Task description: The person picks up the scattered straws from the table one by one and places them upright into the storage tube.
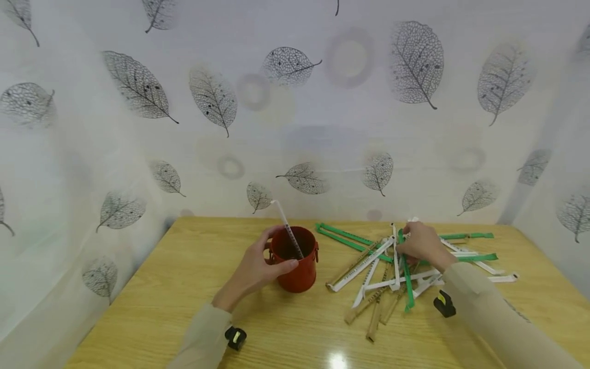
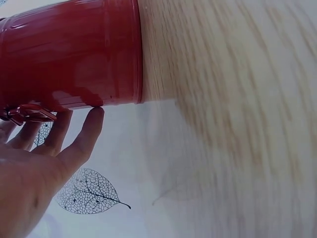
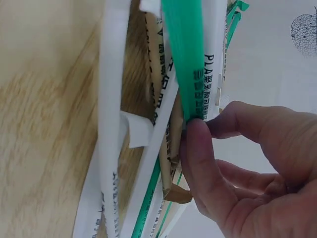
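A small red metal bucket [image 1: 297, 279] stands on the table, with one white wrapped straw [image 1: 288, 230] leaning inside it. My left hand [image 1: 258, 271] holds the bucket at its left side, thumb along the front rim and fingers behind. In the left wrist view, fingertips [image 2: 94, 116] touch the bucket's wall near a side clasp. Over at the right, my right hand [image 1: 421, 243] is in a loose pile of wrapped straws. Its thumb and forefinger pinch the end of a green wrapped straw [image 3: 185, 59]. Printed lettering shows on that wrapper.
White, brown and green wrapped straws lie crossed over one another, among them a white one [image 1: 364, 264] and a brown one [image 1: 374, 320]. The wooden table [image 1: 161, 297] meets a leaf-printed cloth [image 1: 313, 123] at its back edge.
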